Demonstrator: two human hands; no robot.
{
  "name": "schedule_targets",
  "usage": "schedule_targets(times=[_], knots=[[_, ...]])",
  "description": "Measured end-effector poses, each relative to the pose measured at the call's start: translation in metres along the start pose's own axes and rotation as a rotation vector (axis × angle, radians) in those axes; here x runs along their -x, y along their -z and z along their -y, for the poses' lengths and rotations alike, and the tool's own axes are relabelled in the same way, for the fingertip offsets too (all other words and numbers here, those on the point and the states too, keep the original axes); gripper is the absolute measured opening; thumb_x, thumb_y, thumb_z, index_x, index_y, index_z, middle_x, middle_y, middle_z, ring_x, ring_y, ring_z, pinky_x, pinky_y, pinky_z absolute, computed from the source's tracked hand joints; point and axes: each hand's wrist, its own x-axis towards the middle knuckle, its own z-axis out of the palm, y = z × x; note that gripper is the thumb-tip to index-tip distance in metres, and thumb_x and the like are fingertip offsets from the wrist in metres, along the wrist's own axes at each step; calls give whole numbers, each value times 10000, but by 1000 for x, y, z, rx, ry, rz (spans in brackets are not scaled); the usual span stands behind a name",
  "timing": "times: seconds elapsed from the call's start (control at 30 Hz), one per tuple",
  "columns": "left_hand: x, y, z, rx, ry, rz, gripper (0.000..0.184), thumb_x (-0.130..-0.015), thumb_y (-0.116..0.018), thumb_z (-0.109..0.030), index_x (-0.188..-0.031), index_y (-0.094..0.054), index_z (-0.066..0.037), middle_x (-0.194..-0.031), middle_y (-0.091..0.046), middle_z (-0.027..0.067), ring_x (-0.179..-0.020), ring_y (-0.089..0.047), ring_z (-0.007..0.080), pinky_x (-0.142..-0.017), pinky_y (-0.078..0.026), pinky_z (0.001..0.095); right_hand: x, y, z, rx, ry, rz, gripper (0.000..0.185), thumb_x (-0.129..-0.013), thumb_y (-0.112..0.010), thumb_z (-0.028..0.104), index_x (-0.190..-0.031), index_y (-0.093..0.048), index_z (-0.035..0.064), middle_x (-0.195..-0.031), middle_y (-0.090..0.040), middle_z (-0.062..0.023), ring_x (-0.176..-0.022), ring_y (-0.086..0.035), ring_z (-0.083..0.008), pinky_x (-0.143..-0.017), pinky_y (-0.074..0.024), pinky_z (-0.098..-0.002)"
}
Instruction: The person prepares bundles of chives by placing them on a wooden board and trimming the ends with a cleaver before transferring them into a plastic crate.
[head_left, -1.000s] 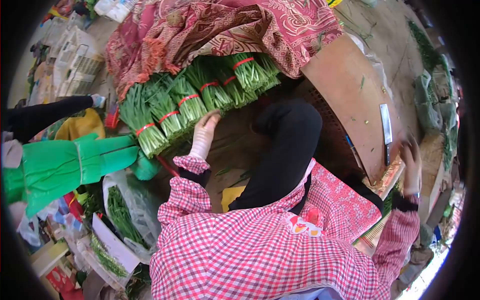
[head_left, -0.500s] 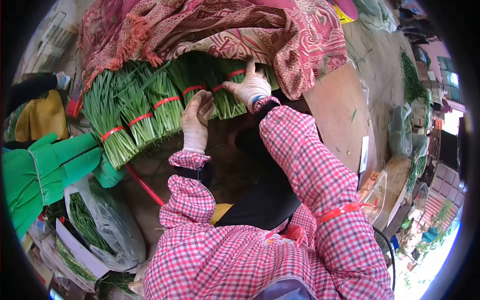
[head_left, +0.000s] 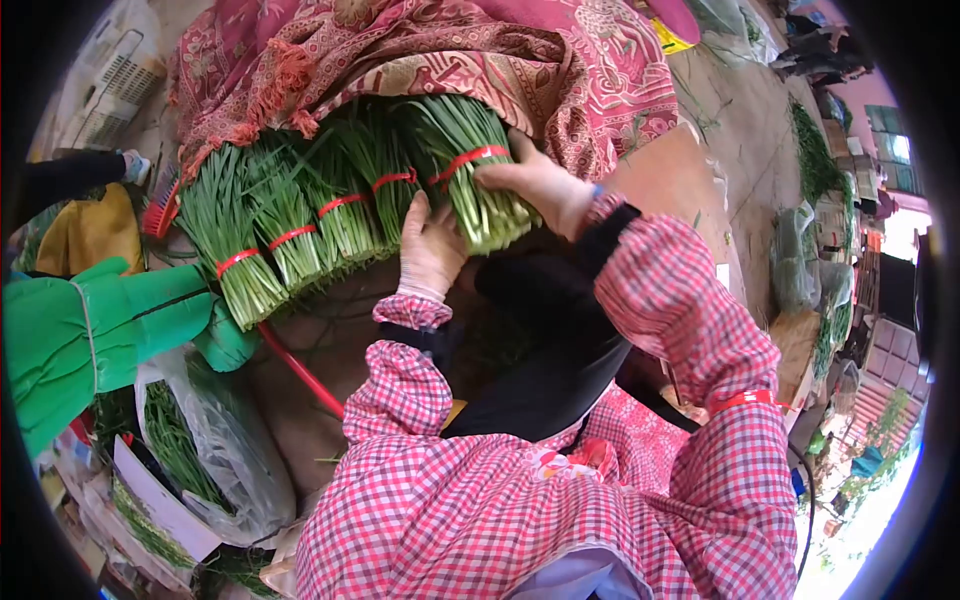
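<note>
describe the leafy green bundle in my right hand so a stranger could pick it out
Find the large red patterned cloth across the top. Below its edge runs a row of leafy green bundles tied with red bands. Yours is the rightmost bundle, set apart by the right hand gripping it near its band.

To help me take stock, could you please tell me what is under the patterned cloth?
Green leafy bundles tied with red bands show at the near edge of the patterned cloth. Some leaf tops run under it; anything farther back is covered.
</note>
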Motion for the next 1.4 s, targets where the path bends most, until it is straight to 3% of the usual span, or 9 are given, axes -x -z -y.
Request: schedule_targets(times=[0.13, 0.33, 0.5, 0.63, 0.67, 0.77, 0.9, 1.17, 1.4], knots=[[17, -30, 32, -190, -232, 23, 702, -884, -515, -606, -1352, -466, -85, -1283, -563, 163, -1102, -592, 322, -988, -469, 486, 131, -18, 16, -501, -198, 331, 587, -876, -639, 228, -1369, -379, 44, -1214, -591, -96, -1045, -617, -176, -919, -505, -342], [53, -75, 68, -133, -303, 113, 499, -949, -504, -483, -1254, -562, -92, -1215, -618, 75, -1087, -599, 255, -959, -487, 420, 244, -6, -35, -760, -107, 450, 870, -794, -730, 309, -1468, -239, 62, -1345, -508, -126, -1176, -557, -236, -1013, -447, -375], [84, -133, 71, -339, -249, 243, 452, -923, -556, -369, -1233, -572, -42, -1173, -641, 90, -1024, -629, 260, -952, -489, 397, 252, 11, -32, -88, 208, 265, 1125, -723, -803, 315, -1522, -52, 61, -1513, -276, -127, -1399, -249, -225, -1139, -219, -380], [85, -161, 51, -792, -596, 139, 470, -922, -572, -340, -1239, -550, 7, -1193, -618, 67, -1036, -605, 224, -930, -477, 376, 202, -14, -30, 123, 672, 38, 1140, -727, -818, 225, -1503, -13, 0, -1421, -405, -198, -1299, -408, -240, -1071, -346, -337], [87, -166, 48, -821, -606, 136, 470, -922, -572, -340, -1239, -550, 7, -1193, -618, 67, -1036, -605, 224, -930, -477, 376, 204, -22, -22, 225, 473, -84, 1149, -715, -831, 165, -1503, -11, 2, -1368, -470, -180, -1242, -458, -230, -1048, -369, -318], [107, -187, 52, -905, -895, 64, 440, -794, -755, -172, -1162, -594, 7, -1101, -629, 30, -938, -580, 123, -856, -467, 303, 179, -62, -12, -178, 563, -111, 1142, -708, -836, 121, -1501, -24, -4, -1327, -509, -168, -1202, -487, -231, -1030, -382, -316], [124, -190, 54, -1012, -960, 72, 426, -813, -740, -201, -1152, -594, 11, -1095, -627, 42, -951, -582, 141, -868, -471, 315, 165, -85, -2, -526, 731, -249, 1064, -719, -821, 74, -1499, -100, 10, -1290, -543, -148, -1172, -510, -224, -1007, -402, -322], [118, -158, 29, -1110, -853, 24, 353, -844, -679, -216, -1136, -608, -31, -1091, -628, 25, -988, -589, 135, -908, -473, 309, 150, -78, -38, -830, 502, -333, 484, -887, -572, 44, -1355, -450, 42, -1177, -608, -67, -1012, -565, -168, -913, -451, -303], [113, -140, 24, -1192, -678, 25, 448, -846, -594, -301, -1188, -577, -13, -1109, -634, 59, -1000, -608, 195, -899, -482, 354, 153, -89, -66, -413, 694, -419, 602, -900, -587, 109, -1442, -336, 35, -1214, -596, -137, -1106, -540, -220, -973, -404, -302]])
